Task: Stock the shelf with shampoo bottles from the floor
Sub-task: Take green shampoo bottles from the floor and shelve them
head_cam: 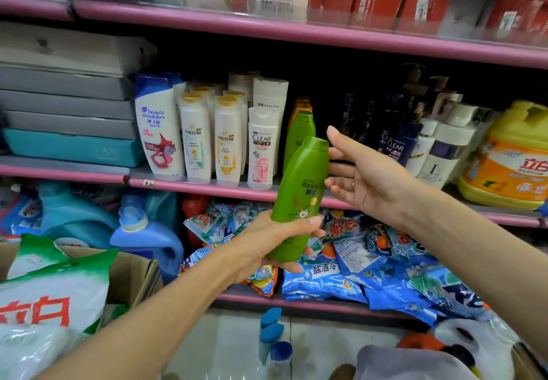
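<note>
- Shampoo bottle (299, 198), green, sits mid-frame in the left hand (267, 243), which grips its base; long axis near upright, cap tipped toward upper right.
- Right hand (364, 178) spread wide just beside the cap, perhaps touching.
- Shelf (207, 185) gap lies beyond, beside another green bottle (299, 136).

The left hand (275, 238) is raised at centre, forearm reaching in from lower left, fingers and thumb curled round the base of a green bottle (299, 198). The right hand (364, 178), arm extended from the lower right, is spread beside the bottle's upper part, fingers straight, palm facing left.
</note>
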